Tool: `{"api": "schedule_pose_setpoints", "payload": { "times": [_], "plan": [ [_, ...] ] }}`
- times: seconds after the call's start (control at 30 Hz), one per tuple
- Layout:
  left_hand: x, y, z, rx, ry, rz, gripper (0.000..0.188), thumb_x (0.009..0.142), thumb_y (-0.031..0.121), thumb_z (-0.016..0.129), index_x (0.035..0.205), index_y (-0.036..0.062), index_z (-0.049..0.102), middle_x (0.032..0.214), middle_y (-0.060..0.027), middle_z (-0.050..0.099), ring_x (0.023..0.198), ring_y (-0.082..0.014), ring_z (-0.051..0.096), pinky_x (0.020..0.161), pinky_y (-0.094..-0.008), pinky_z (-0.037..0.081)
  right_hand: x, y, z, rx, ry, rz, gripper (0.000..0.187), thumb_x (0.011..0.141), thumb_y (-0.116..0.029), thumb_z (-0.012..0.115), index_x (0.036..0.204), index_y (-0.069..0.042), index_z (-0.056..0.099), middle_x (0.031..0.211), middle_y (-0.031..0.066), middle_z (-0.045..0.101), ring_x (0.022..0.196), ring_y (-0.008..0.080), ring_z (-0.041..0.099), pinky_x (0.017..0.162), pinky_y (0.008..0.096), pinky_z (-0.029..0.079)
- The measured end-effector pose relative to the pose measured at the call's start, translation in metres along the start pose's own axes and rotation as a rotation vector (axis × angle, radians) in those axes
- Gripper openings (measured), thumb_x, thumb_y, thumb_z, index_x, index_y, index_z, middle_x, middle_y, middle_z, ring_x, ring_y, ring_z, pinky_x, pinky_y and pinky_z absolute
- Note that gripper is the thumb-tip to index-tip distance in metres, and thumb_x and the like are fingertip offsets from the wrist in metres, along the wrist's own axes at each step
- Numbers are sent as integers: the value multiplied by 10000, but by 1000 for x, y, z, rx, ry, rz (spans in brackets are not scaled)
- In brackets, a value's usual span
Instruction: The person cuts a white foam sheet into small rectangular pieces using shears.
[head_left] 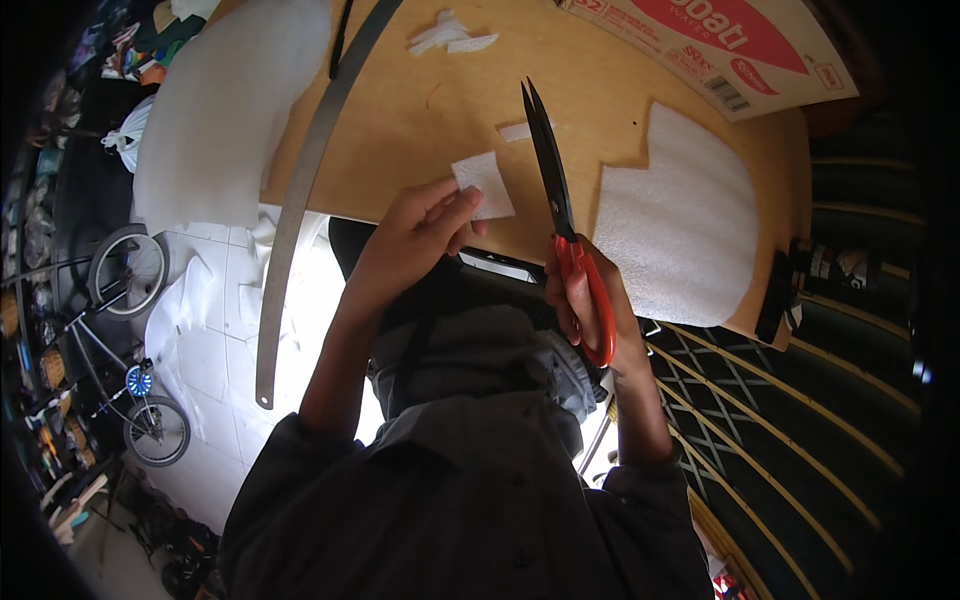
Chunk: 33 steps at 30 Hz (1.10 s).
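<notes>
Between the thumb and fingers of my left hand (pixel 425 228) is a small, roughly square piece of white foam sheet (pixel 490 180), held over the table's near edge. My right hand (pixel 600 285) grips a pair of scissors (pixel 560 190) by the red handles. Their long black blades point away from me and are nearly closed, with nothing between them. Just left of the blades, a narrow white foam strip (pixel 516 131) lies on the wooden table (pixel 400 120). To the right of the scissors rests a larger white foam sheet (pixel 680 225) with a notch cut from its upper left corner.
A long metal ruler (pixel 300 190) juts past the table's near edge at left. Beside it, another foam sheet (pixel 230 110) hangs over the side. White scraps (pixel 450 35) lie at the back, and a cardboard box (pixel 730 50) stands back right. A bicycle (pixel 130 340) is on the left floor.
</notes>
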<state>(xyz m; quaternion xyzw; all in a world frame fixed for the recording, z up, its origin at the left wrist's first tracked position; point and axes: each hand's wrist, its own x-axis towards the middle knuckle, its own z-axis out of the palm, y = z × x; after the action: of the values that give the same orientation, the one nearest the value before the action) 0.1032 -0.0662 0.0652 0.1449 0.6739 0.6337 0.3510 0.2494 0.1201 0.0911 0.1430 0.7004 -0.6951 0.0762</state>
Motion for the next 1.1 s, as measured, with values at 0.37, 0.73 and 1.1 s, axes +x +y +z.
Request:
{"api": "schedule_pose_setpoints", "payload": {
  "times": [0.37,0.73,1.1],
  "plan": [
    [6,6,-7,-169,242,61,219,946,232,658,892,22,633,756,-83,681,522,-65,501,501,-218,377,-28,33,18,-267,-106,31,428,828,-238,724,1067,11,471,743,138,620,690,336,657,632,398,501],
    [4,2,10,-167,135,3,190,930,175,675,885,-4,632,682,-77,650,509,-63,510,462,-217,368,-27,26,23,-362,-91,53,464,704,-48,794,1041,8,480,748,169,650,720,381,685,625,420,512],
    [8,14,0,-20,-14,-98,210,964,179,630,873,-11,628,631,-34,594,529,-56,524,470,-211,387,-27,21,23,-340,-38,85,358,727,23,775,970,8,511,673,121,689,623,217,719,542,295,514]
  ]
}}
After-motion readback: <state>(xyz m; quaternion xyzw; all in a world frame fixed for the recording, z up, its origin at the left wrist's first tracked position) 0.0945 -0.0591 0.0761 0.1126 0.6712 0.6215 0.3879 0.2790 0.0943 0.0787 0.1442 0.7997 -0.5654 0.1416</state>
